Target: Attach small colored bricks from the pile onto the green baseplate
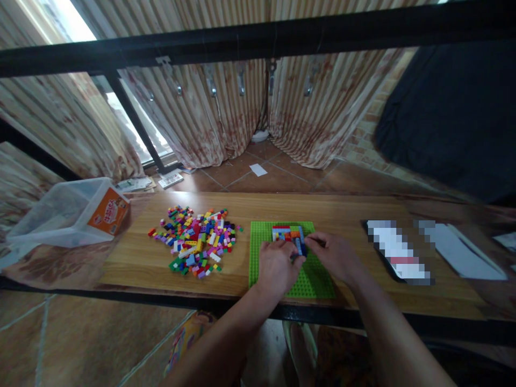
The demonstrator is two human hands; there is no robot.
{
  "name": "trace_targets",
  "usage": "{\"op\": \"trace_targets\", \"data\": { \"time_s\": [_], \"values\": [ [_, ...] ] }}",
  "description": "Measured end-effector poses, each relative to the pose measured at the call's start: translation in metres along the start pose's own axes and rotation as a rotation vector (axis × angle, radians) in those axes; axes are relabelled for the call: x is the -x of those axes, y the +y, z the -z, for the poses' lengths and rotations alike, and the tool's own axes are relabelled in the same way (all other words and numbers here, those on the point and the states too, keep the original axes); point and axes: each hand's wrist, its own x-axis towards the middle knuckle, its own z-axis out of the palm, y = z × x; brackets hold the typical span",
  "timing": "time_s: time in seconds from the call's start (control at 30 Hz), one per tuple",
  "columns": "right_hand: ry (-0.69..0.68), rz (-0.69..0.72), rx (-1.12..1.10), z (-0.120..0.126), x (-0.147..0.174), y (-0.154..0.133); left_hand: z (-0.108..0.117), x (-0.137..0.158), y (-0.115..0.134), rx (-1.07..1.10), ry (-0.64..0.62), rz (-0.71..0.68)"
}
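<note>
A green studded baseplate lies on the wooden board, and a low build of toy bricks in red, orange, white and blue stands on it. My left hand reaches over the front left of this build, with thumb and fingers closed around its near edge and hiding part of it. At the build's right side is my right hand, its thumb and fingertips pinched together beside the blue bricks. Whatever the right fingertips hold is too small to make out.
Left of the baseplate spreads a pile of loose coloured bricks. A clear plastic tub with an orange label lies farther left. A dark-edged phone-like object, partly blurred out, and white paper lie right. A black rail crosses above.
</note>
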Motion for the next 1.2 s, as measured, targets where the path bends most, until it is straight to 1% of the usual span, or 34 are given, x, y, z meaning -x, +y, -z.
{"op": "trace_targets", "data": {
  "time_s": [0.13, 0.27, 0.47, 0.63, 0.73, 0.83, 1.0, 1.2],
  "values": [
    [-0.017, -0.001, 0.036, -0.003, -0.002, 0.002, -0.004, -0.002, 0.003, -0.034, -0.005, -0.012],
    [-0.035, -0.016, 0.049, -0.003, -0.004, 0.001, -0.003, -0.001, 0.005, -0.055, -0.001, 0.002],
    [-0.028, -0.058, 0.049, 0.003, -0.001, -0.001, 0.004, -0.001, 0.004, -0.069, 0.018, 0.07],
    [-0.022, -0.04, -0.004, 0.004, 0.004, -0.003, 0.008, -0.004, -0.003, -0.059, 0.034, 0.122],
    [-0.015, -0.029, 0.025, 0.0, 0.007, -0.005, 0.007, -0.004, -0.006, -0.048, 0.028, 0.115],
    [0.002, 0.016, 0.063, -0.003, 0.009, -0.007, 0.005, -0.003, -0.006, -0.035, 0.024, 0.104],
    [0.018, 0.041, 0.062, -0.005, 0.009, -0.01, 0.007, -0.003, -0.007, -0.005, 0.027, 0.119],
    [-0.034, 0.076, 0.013, -0.006, 0.01, -0.008, 0.016, -0.002, -0.012, 0.041, 0.055, 0.19]
  ]
}}
